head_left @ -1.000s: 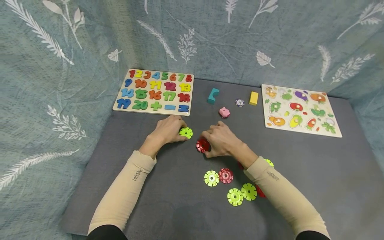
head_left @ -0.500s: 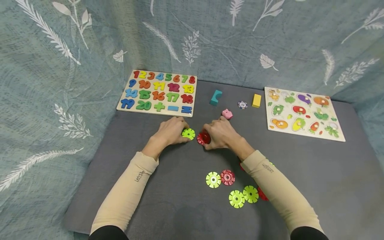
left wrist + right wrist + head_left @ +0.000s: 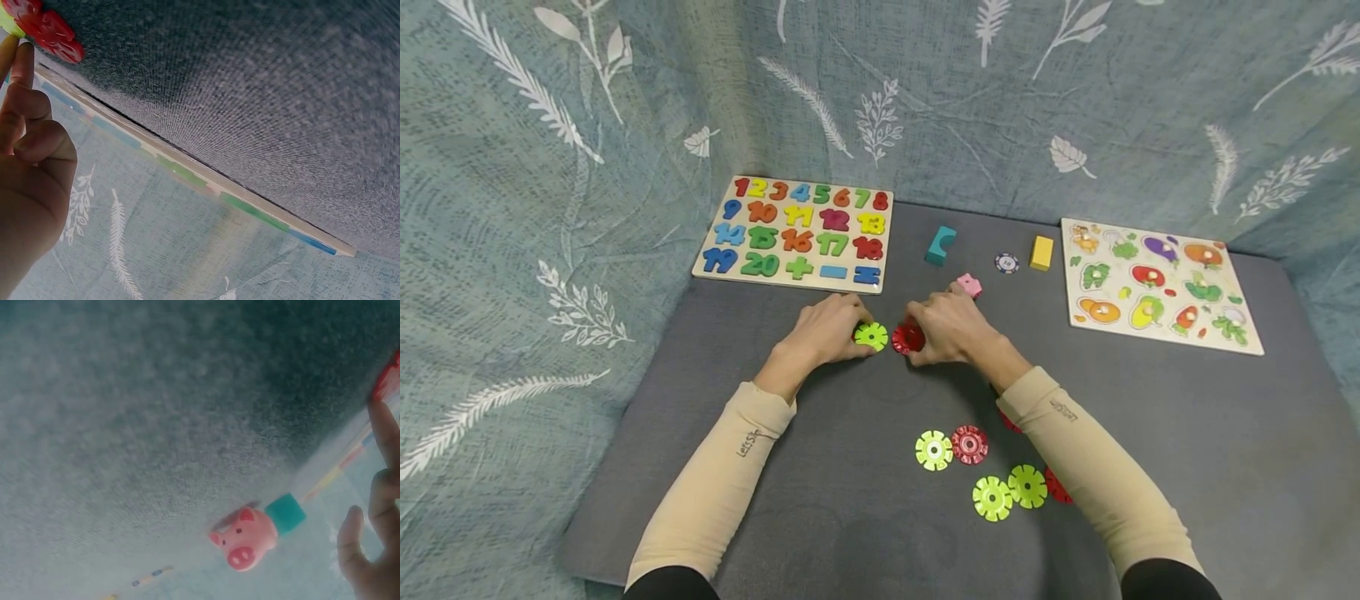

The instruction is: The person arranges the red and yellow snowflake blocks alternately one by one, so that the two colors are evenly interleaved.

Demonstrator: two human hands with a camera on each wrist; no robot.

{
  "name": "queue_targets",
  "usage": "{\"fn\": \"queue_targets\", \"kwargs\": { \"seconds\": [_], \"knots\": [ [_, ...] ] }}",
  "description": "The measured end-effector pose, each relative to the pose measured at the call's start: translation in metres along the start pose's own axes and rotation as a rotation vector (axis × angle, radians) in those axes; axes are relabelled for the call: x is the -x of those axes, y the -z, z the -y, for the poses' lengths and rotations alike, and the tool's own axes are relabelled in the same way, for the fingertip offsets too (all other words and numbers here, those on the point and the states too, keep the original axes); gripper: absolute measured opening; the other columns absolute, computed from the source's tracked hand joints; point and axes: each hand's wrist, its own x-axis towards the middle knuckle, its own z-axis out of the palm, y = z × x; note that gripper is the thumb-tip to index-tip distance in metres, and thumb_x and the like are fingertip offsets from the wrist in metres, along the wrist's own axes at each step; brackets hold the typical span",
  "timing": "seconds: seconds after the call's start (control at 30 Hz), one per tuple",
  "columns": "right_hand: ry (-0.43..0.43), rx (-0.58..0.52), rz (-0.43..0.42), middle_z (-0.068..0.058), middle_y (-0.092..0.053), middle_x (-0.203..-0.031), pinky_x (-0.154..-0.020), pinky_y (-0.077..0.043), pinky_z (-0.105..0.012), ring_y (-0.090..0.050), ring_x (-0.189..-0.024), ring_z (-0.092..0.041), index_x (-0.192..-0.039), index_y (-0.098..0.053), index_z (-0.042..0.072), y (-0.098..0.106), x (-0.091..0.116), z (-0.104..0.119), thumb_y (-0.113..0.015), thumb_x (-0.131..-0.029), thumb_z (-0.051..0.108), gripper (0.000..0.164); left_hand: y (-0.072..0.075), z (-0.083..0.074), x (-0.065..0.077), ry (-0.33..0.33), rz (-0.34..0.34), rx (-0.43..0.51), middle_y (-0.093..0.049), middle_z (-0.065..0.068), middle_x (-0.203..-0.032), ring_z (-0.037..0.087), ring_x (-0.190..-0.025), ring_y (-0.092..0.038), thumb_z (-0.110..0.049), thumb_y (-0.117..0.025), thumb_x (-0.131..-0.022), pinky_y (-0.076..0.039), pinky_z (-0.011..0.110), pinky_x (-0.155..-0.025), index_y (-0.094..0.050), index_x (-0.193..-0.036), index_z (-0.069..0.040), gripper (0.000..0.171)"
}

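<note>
Left of the table's middle, my left hand (image 3: 829, 327) pinches a yellow-green notched disc (image 3: 871, 337) by its edge. Facing it, my right hand (image 3: 952, 325) grips a red notched disc (image 3: 907, 337), partly covered by the fingers. A narrow gap separates the two discs in the head view. In the left wrist view the red disc (image 3: 56, 36) shows beyond the fingertips, with a sliver of the green disc (image 3: 9, 24). Just behind my right hand sits a pink pig figure (image 3: 247, 540), partly hidden in the head view.
Several loose green discs (image 3: 992, 498) and red discs (image 3: 970, 445) lie nearer, some under the right sleeve. A number puzzle board (image 3: 745, 287) stands back left, a vegetable puzzle board (image 3: 1157, 329) back right. Between them are a teal block (image 3: 938, 247), poker chip (image 3: 1007, 262) and yellow block (image 3: 1041, 252).
My right hand has carried the red disc away from me, level with the green disc and closer to it. My left hand keeps its pinch. The head view has shifted slightly.
</note>
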Motion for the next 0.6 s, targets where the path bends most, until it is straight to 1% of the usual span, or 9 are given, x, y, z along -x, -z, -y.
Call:
{"fn": "queue_targets", "kwargs": {
  "seconds": [0.17,0.5,0.6],
  "knots": [
    [-0.005,-0.007,0.012,0.002,-0.071,-0.081,-0.073,-0.038,-0.039,-0.062,-0.072,-0.018,-0.102,-0.068,0.016,0.0009,-0.0036,0.0003,-0.075,-0.066,0.049,0.049,-0.0001,0.0007,0.0003,-0.002,-0.004,-0.002,-0.062,0.002,-0.116,0.021,-0.103,-0.056,-0.043,-0.076,-0.080,-0.051,0.046,-0.082,-0.070,-0.117,-0.015,0.047],
    [-0.009,0.008,0.027,0.003,-0.072,-0.084,-0.076,-0.039,-0.040,-0.063,-0.076,-0.019,-0.102,-0.069,0.016,0.0015,-0.0089,0.0016,-0.075,-0.069,0.051,0.048,0.0005,0.0008,0.0013,0.007,0.000,0.001,-0.063,0.001,-0.117,0.021,-0.103,-0.056,-0.045,-0.077,-0.079,-0.050,0.047,-0.085,-0.071,-0.116,-0.017,0.047],
    [-0.014,0.019,0.026,0.003,-0.072,-0.084,-0.076,-0.040,-0.041,-0.063,-0.076,-0.019,-0.101,-0.070,0.017,0.0015,-0.0100,0.0023,-0.075,-0.068,0.052,0.049,0.0007,0.0012,0.0009,0.005,-0.002,-0.007,-0.064,0.000,-0.117,0.021,-0.103,-0.057,-0.045,-0.077,-0.079,-0.050,0.046,-0.084,-0.071,-0.115,-0.018,0.046]
  ]
}}
